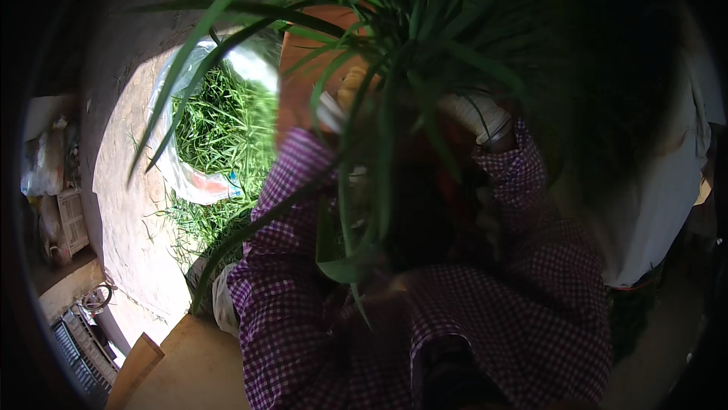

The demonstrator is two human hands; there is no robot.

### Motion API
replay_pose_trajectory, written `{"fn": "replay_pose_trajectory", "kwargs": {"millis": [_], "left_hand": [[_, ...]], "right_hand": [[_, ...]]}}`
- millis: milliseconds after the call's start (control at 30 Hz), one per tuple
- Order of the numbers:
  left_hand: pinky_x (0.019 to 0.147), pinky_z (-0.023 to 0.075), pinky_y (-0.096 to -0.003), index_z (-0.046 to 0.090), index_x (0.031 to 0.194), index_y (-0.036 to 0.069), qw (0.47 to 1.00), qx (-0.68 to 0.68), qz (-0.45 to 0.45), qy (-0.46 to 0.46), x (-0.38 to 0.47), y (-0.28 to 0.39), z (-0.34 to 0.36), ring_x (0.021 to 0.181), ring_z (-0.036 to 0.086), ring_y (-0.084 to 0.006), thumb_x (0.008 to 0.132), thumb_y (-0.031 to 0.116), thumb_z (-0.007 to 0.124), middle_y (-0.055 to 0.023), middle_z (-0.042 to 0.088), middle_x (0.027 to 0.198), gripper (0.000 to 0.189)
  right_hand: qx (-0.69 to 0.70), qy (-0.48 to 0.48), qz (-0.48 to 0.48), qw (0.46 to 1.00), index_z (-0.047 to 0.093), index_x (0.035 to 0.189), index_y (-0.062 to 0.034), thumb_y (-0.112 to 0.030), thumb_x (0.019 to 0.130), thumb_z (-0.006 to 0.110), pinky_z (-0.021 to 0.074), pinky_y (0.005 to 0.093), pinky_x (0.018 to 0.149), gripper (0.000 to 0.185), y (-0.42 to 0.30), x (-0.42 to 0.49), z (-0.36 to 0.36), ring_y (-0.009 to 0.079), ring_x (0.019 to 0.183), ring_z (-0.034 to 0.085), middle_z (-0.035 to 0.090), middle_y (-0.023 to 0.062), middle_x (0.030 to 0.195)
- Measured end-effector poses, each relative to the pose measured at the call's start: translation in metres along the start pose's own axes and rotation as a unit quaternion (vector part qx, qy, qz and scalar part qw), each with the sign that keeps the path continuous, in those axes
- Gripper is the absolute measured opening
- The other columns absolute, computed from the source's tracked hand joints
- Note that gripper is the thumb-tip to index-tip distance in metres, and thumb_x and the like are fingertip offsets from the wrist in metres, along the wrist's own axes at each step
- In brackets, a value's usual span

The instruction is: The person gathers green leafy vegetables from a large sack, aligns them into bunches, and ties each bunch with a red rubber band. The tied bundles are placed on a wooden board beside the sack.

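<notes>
A bunch of long green leafy stalks (421, 17) fills the upper middle of the view, close to the camera, its blades hanging over both hands. My left hand (352, 88), in a pale yellowish glove or covering, is behind the blades, over a reddish-brown board (301, 57). Leaves and shadow hide most of its fingers. My right hand (480, 117), with a whitish glove or wrapping down to the wrist, reaches in under the bunch from the right; its fingers are hidden. Whether either hand grips the stalks cannot be seen.
A clear plastic bag (196, 182) of cut green leaves (222, 120) lies at left, with loose leaves on the floor beside it. A brown board or panel (193, 359) is at lower left, crates (85, 347) beyond it. A large pale sheet or sack (654, 211) hangs at right.
</notes>
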State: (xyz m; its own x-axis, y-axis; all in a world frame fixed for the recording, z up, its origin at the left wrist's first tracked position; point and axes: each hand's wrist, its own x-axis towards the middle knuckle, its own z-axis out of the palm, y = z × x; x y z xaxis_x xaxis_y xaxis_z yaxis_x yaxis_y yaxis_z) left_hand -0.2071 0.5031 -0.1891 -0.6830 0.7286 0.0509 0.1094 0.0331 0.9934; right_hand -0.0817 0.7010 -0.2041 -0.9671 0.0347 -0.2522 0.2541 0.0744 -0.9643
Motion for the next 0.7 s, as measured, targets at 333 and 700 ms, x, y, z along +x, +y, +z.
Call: {"fn": "replay_pose_trajectory", "kwargs": {"millis": [333, 700], "left_hand": [[0.111, 0.0382, -0.0399, 0.024, 0.155, 0.006, 0.957, 0.035, -0.128, -0.259, 0.049, -0.023, -0.021, 0.134, 0.047, -0.0272, 0.078, 0.034, 0.085, -0.0166, 0.053, 0.141, 0.102], [0.112, 0.0378, -0.0355, 0.007, 0.156, 0.004, 0.971, 0.089, -0.157, -0.156, -0.003, -0.109, 0.003, 0.135, 0.044, -0.0233, 0.077, 0.010, 0.083, -0.0161, 0.046, 0.146, 0.110]], "right_hand": [[0.033, 0.028, 0.004, 0.999, 0.048, 0.139, -0.0013, -0.041, 0.091, 0.070, 0.0466, 0.0388, 0.100, 0.066, 0.034, -0.002, 0.021, 0.0243, 0.122, 0.055, 0.058, 0.0130, 0.132], [0.066, 0.082, 0.129, 0.986, 0.066, 0.105, -0.0019, -0.044, 0.098, 0.060, 0.0521, 0.0260, 0.070, 0.043, 0.059, -0.022, 0.036, 0.0129, 0.078, 0.064, 0.069, 0.0062, 0.089]]}}
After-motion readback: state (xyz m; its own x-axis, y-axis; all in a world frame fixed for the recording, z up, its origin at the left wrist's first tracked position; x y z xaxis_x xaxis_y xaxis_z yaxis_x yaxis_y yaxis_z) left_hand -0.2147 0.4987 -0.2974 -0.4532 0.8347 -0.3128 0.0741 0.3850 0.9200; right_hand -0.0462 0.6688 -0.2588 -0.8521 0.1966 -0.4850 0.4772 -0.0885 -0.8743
